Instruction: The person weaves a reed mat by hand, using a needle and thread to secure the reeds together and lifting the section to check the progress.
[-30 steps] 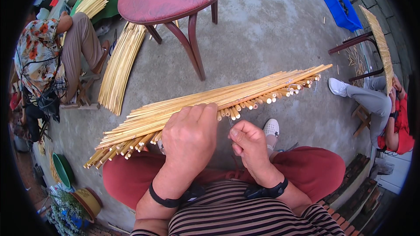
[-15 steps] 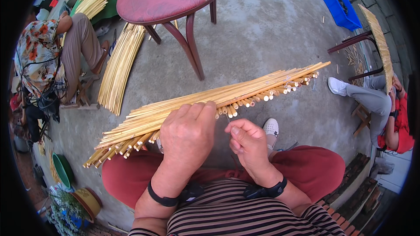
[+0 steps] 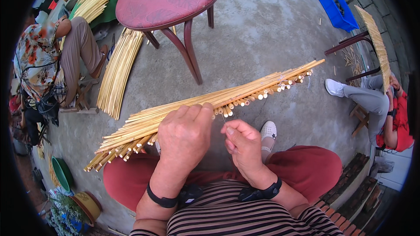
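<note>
the stalk bundle has tipped higher rightward; left hand clasps it, right hand seemingly pinches thread; likely a binding step, calling next for steady tension.

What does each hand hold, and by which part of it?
The left hand grips the stalk mat by its near edge, around the middle. The right hand seems to pinch a thin thread just below the mat.

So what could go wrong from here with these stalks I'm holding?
The thin strand at your right hand could slip or snap if pulled hard, since it looks very fine. The stalks might tilt or shift, as your left hand grips them and their right end juts well past it.
</note>
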The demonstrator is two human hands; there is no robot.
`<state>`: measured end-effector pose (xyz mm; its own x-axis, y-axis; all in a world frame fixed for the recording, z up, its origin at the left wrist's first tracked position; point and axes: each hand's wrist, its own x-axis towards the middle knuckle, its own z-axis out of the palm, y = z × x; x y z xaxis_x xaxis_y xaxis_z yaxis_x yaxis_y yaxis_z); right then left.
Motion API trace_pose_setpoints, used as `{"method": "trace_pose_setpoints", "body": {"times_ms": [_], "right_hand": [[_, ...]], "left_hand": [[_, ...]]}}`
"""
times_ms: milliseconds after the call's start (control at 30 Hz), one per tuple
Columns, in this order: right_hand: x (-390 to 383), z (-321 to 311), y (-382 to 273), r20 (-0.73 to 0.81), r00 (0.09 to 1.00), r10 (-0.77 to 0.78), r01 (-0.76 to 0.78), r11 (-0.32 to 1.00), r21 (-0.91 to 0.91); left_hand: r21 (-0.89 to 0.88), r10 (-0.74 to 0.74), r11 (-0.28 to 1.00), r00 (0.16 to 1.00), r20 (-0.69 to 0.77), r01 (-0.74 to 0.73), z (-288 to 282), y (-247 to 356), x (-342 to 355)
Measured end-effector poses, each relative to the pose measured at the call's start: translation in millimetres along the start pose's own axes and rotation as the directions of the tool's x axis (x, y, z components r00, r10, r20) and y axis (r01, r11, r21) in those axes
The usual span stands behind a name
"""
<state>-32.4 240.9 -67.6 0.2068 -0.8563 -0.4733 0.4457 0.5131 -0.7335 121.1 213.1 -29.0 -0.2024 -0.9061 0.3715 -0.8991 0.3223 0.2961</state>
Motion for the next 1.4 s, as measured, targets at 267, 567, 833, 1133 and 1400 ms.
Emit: {"method": "trace_pose_setpoints", "body": {"times_ms": [267, 567, 833, 1133, 1400], "right_hand": [[11.0, -4.5, -8.3, 0.077, 0.997, -0.003, 0.005, 1.000, -0.018], [15.9, 8.2, -13.9, 0.103, 0.995, -0.018, 0.024, 0.998, -0.066], [-1.3, -11.6, -3.6, 0.095, 0.995, 0.007, -0.001, 0.998, -0.062], [-40.0, -16.7, -23.1, 0.082, 0.993, -0.084, 0.095, 0.985, -0.143], [-88.7, 10.5, -84.1, 0.310, 0.897, -0.317, 0.372, 0.918, -0.139]], "left_hand": [[0.026, -0.064, 0.998, 0.998, 0.024, 0.063, -3.6, 2.5, 8.4], [0.124, -0.081, 0.989, 0.996, 0.032, 0.076, 0.9, 3.9, 29.6], [0.194, 0.115, 0.974, 0.993, 0.025, -0.118, 3.3, 13.4, 16.7], [0.174, 0.108, 0.980, 0.992, -0.072, -0.094, -15.3, 48.6, 5.0], [-0.074, -0.220, 0.975, 0.938, -0.268, 0.208, -91.1, 59.0, 27.5]]}}
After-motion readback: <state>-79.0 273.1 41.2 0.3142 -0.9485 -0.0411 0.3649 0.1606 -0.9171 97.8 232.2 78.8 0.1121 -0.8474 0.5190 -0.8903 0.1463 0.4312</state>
